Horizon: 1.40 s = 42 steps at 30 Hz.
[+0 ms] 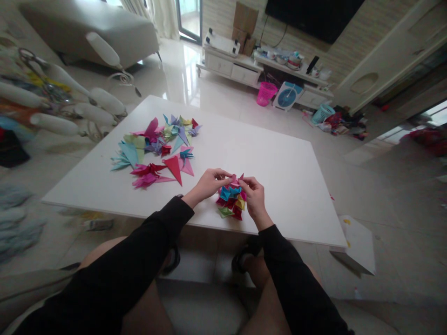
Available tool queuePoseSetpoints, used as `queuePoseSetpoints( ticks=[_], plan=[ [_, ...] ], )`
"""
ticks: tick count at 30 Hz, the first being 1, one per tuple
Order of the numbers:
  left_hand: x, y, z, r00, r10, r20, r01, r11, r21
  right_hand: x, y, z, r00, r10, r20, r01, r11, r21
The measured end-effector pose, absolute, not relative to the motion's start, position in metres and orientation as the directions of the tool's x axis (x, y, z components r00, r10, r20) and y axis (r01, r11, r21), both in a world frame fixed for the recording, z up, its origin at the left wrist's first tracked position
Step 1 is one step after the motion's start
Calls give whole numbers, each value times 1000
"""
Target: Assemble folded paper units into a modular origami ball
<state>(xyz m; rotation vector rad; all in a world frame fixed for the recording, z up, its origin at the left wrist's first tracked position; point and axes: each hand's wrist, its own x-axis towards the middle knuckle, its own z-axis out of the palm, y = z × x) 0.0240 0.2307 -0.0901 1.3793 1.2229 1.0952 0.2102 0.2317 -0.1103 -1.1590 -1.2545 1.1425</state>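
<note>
Near the front edge of the white table (pixel 272 153), my left hand (pixel 211 183) and my right hand (pixel 255 195) meet over a pink folded paper piece (pixel 234 179). Fingertips of both hands pinch it, one hand at each side. Directly below it sits a cluster of small folded paper pieces (pixel 230 197) in blue, red, yellow and green. Whether the pink piece is joined to that cluster, I cannot tell. Farther left lies a loose pile of origami pieces (pixel 153 144) in pink, red, teal, green and purple. A red pointed paper piece (pixel 173 168) lies at the pile's near side.
White lamp shades on curled metal arms (pixel 104 100) stand close to the table's left edge. A white box (pixel 356 244) is on the floor at right. Across the room are a pink basket (pixel 266 94), a blue-and-white fan (pixel 287 96) and a low cabinet (pixel 230 67).
</note>
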Motion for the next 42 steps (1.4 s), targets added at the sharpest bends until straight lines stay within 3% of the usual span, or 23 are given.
queuePoseSetpoints(
  ticks=[9, 12, 15, 21, 27, 33, 42],
  plan=[
    [14, 240, -89, -60, 997, -55, -51, 52, 997, 237, 243, -114, 190, 982, -6, -95, 13, -995],
    [13, 240, -87, -54, 995, -85, -83, 80, 993, 252, 244, -118, 230, 970, 82, 59, 70, -996],
    [12, 241, -86, -39, 994, -101, -69, 98, 993, 274, 247, -120, 249, 942, 226, 321, 140, -936],
    [12, 245, -84, 3, 993, -121, -21, 121, 992, 351, 256, -127, 287, 924, 254, 621, 22, -783],
    [13, 243, -76, 28, 991, -127, 26, 126, 992, 413, 251, -153, 455, 886, 88, 587, -224, -778],
    [5, 239, -77, 36, 991, -129, 69, 126, 990, 425, 244, -176, 532, 845, 58, 554, -296, -778],
    [-1, 237, -77, 24, 993, -114, 61, 112, 992, 421, 239, -172, 523, 851, 38, 558, -309, -770]
  ],
)
